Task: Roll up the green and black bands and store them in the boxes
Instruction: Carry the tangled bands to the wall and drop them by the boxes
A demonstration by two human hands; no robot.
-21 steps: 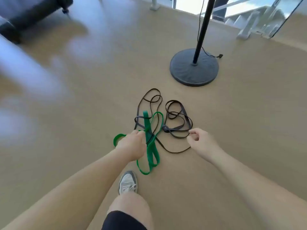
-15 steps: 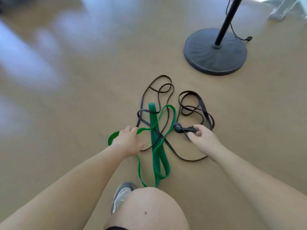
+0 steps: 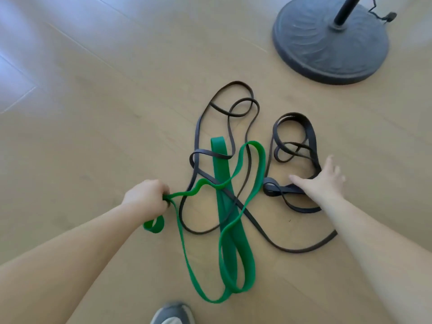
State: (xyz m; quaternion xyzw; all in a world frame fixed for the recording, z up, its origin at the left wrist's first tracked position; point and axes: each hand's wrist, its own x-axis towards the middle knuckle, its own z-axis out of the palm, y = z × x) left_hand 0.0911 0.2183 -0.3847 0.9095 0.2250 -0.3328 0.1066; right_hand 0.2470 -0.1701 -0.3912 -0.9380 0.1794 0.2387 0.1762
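Your left hand [image 3: 146, 198], at eight o'clock of the tangle on the floor [image 3: 93, 113], clenches the narrow green band [image 3: 260, 164], while your right hand [image 3: 321, 182], at three o'clock, spreads straight-fingered over the black band [image 3: 312, 136].

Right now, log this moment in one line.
left hand: grips narrow green elastic band | right hand: open, over flat black elastic band | both unrolled

Open floor [image 3: 81, 141] L of green band [image 3: 221, 171]; stand base [image 3: 327, 43] far R.
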